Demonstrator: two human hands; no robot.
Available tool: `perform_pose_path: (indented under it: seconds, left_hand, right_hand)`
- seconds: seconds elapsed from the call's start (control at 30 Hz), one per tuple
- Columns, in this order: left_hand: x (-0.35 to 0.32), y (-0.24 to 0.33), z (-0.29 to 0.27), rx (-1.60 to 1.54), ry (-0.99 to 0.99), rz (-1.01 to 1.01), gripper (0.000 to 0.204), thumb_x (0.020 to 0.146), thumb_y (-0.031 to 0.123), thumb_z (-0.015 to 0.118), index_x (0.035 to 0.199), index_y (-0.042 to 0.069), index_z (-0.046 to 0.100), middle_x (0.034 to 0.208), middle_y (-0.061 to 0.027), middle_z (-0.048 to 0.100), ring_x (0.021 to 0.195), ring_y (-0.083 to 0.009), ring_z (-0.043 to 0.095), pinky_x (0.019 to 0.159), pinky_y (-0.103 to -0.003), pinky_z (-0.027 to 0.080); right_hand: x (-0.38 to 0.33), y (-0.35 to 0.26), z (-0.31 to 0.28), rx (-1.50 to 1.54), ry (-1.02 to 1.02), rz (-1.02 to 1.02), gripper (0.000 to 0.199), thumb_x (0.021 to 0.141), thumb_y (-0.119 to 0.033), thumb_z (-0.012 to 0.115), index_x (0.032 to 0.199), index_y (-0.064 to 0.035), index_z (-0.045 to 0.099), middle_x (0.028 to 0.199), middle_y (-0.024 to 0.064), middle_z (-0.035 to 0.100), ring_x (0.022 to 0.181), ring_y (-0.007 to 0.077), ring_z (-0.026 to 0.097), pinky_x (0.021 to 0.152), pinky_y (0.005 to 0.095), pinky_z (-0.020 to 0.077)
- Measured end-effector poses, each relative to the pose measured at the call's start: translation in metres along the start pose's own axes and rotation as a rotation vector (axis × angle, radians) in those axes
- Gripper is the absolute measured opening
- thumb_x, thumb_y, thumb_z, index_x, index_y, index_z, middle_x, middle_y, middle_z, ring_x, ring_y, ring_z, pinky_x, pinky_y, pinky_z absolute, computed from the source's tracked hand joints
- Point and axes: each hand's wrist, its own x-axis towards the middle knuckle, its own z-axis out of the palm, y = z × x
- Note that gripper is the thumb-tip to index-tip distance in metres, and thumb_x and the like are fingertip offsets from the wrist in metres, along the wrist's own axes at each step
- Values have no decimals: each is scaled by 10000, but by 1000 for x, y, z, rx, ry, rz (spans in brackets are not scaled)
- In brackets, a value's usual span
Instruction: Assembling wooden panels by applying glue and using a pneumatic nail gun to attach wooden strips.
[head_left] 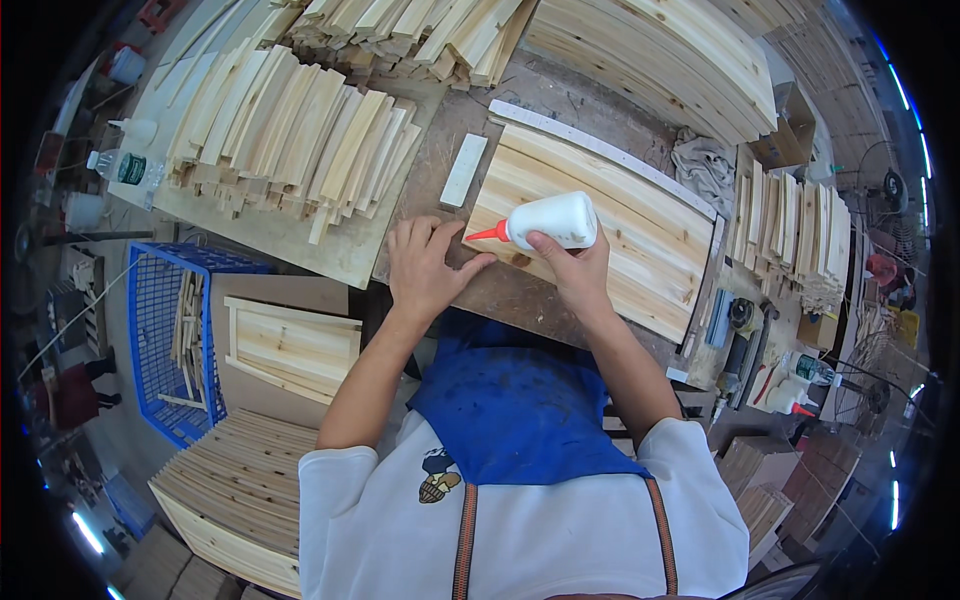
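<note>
A white glue bottle with a red nozzle (555, 220) lies tipped sideways in my right hand (580, 268), its tip pointing left. Under it is a knotty pine panel (610, 245) made of several boards, lying on the worktable. The nozzle tip is at the panel's left end, close to my left hand (428, 262). That hand rests at the panel's near left corner, thumb apart from the fingers, with no object visible in it. A white-edged strip (600, 150) runs along the panel's far side. Left of the panel, a short pale block (464, 170) lies on the table.
Piles of thin wooden slats (290, 130) cover the table at left, with more slats (790, 235) at right. Stacked panels (660, 70) stand at the back beside a grey rag (704, 160). A blue plastic crate (165, 340) and stacked boards (235, 480) are at lower left.
</note>
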Motion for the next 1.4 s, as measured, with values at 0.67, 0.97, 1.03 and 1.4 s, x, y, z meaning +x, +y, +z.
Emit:
perform_pose_path:
  seconds: [0.67,0.97,1.03,1.4]
  left_hand:
    - [-3,-2,2,15,13,21,601,663,513,918,1071,113,734,1050,-69,593,1023,-294,554,898,-440,430]
    - [-4,-3,2,16,6,22,600,663,506,923,1070,109,731,1060,-78,587,1025,-303,546,916,-449,432]
    - [-5,-3,2,19,4,23,600,664,506,923,1070,109,731,1061,-79,587,1025,-304,545,919,-450,432]
    - [-5,-4,2,11,29,27,601,636,485,947,1052,112,725,1034,-76,598,1003,-305,551,896,-439,446]
  right_hand:
    - [20,8,-4,-5,80,-32,551,857,-71,870,1298,12,551,1160,107,710,1076,180,699,931,330,562]
    - [52,11,-13,-4,153,-36,542,867,-95,868,1307,1,567,1166,100,715,1070,174,701,925,327,561]
    - [59,11,-15,-2,155,-44,534,869,-99,867,1303,-1,571,1168,100,717,1068,174,702,924,327,561]
    - [103,19,-22,-33,220,-57,477,877,-139,866,1256,-4,610,1149,99,734,1049,172,707,920,324,558]
